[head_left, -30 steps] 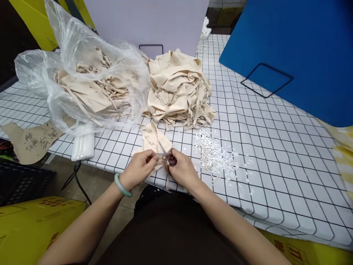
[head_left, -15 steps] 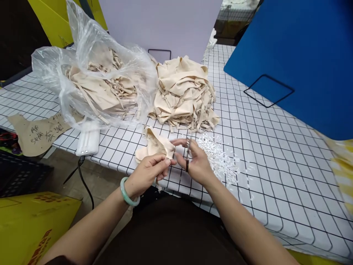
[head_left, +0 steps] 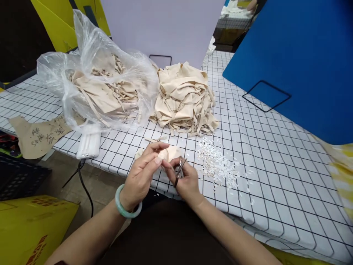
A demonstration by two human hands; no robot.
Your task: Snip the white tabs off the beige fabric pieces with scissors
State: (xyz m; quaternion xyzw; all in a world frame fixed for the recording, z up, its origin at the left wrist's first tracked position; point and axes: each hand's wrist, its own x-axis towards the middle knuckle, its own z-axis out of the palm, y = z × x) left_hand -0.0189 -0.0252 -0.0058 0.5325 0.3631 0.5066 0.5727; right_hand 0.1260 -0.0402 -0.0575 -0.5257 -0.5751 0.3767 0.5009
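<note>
Close to the table's front edge, my left hand [head_left: 139, 175] pinches a beige cloth garment [head_left: 174, 151] between thumb and fingers. Small metal scissors [head_left: 180, 168] sit in my right hand [head_left: 189, 184], across the palm side. The right fingertips meet the left ones at the garment's edge, so both hands touch the cloth. Part of the garment is hidden behind my left fingers. Just right of my hands, many small white slips [head_left: 220, 165] lie scattered on the table. Beyond them rises a heap of beige garments [head_left: 183, 97] with thin straps.
A clear plastic bag [head_left: 55, 71] holding more beige garments lies at the left. Nearer me are a white device [head_left: 88, 144] with a black cable and a marked brown pattern piece [head_left: 38, 137]. A blue panel [head_left: 300, 59] stands right on the checked tablecloth [head_left: 275, 154].
My right hand has come down and left, its fingers now at the cloth. My left hand has turned and lifted slightly, bunching the garment. The view has tilted slightly.
</note>
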